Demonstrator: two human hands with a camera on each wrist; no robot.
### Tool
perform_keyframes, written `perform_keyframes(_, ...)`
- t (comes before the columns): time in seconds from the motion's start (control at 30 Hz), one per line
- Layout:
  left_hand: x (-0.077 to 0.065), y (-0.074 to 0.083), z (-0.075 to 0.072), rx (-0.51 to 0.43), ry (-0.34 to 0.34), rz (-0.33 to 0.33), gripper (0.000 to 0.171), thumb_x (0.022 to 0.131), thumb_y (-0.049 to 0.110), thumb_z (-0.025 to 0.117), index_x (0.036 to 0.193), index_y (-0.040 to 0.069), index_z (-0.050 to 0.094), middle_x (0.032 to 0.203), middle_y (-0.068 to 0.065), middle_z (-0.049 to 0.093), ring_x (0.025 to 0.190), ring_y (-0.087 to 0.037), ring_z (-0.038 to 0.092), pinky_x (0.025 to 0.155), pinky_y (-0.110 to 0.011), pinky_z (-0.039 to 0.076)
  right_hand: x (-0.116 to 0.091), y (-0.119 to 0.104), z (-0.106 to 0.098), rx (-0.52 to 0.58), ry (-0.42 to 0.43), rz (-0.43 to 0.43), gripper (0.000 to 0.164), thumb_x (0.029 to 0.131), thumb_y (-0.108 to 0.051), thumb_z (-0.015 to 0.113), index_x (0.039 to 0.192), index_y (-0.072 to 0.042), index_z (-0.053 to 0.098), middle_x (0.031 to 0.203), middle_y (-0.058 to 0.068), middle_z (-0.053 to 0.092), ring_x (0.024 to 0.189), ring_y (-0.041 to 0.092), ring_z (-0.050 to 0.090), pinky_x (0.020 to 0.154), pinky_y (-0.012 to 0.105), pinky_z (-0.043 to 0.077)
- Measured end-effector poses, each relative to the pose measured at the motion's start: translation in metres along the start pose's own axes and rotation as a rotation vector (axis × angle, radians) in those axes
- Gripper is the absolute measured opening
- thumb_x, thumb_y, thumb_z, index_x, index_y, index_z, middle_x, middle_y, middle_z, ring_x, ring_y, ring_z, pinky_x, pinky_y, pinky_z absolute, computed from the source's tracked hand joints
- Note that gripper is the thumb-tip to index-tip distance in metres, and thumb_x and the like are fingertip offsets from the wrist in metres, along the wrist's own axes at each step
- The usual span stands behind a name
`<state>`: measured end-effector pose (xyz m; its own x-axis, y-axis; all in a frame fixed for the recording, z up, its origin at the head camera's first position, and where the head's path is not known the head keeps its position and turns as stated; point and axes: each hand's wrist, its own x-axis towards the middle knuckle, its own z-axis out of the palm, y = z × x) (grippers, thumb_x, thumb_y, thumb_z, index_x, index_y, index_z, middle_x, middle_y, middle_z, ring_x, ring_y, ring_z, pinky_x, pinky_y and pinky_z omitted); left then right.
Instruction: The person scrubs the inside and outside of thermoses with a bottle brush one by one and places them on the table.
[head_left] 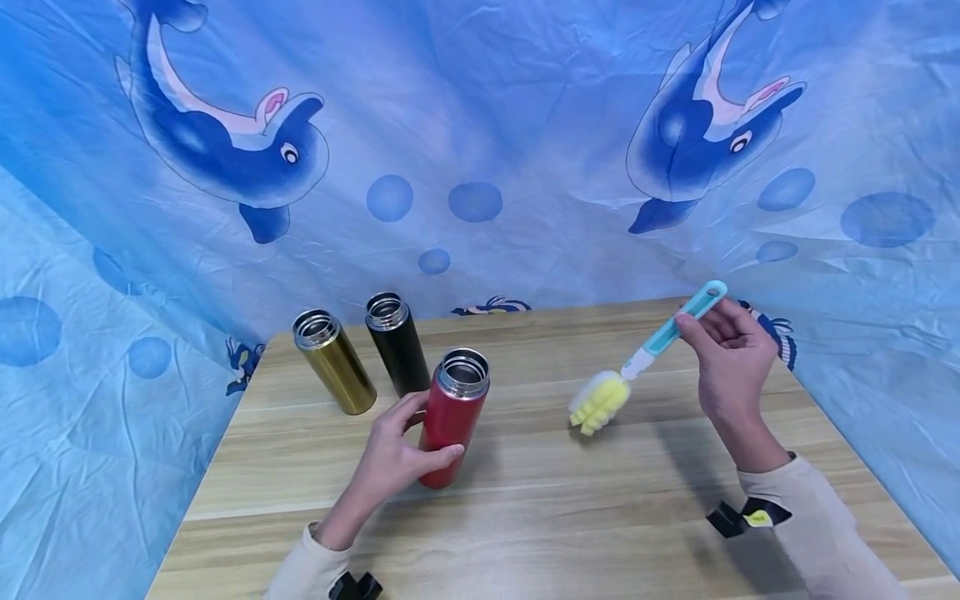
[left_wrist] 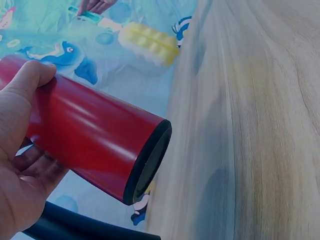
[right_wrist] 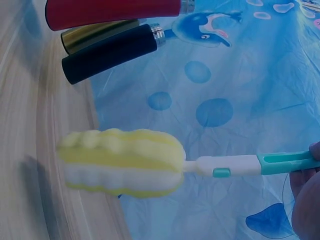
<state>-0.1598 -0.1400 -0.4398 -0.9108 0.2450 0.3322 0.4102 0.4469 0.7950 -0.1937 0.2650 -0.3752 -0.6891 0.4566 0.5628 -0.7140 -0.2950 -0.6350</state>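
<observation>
My left hand (head_left: 392, 457) grips a red vacuum flask (head_left: 453, 423), thumb across the near side and fingers round the far side. The flask leans slightly, its steel mouth uncapped and facing up. Its black base (left_wrist: 150, 162) shows in the left wrist view, lifted off the wood. Over on the right, my right hand (head_left: 737, 360) pinches the turquoise-and-white handle of a bottle brush (head_left: 663, 337). The brush's yellow-and-white sponge head (right_wrist: 122, 162) points down and left, close over the tabletop, apart from the red flask.
A gold flask (head_left: 339, 371) and a black flask (head_left: 401, 353) stand uncapped at the back left of the wooden table (head_left: 525, 533). Behind the table hangs a blue cloth (head_left: 540, 125) with dolphins, also covering the left and right sides.
</observation>
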Motion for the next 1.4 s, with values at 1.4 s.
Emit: perform_keyframes(1.4,0.014,-0.004,0.008,0.105,-0.007,-0.005,0.075,0.071,0.029,0.095,0.138,0.014,0.064,0.133,-0.003,0.065,0.117,-0.026,0.064,0.087,-0.049,0.060,0.052,-0.043,0.043,0.142,-0.051,-0.101,0.026,0.085,0.024,0.064,0.110,0.021,0.056,0.086,0.031,0.072,0.083,0.036,0.076,0.070,0.036,0.062)
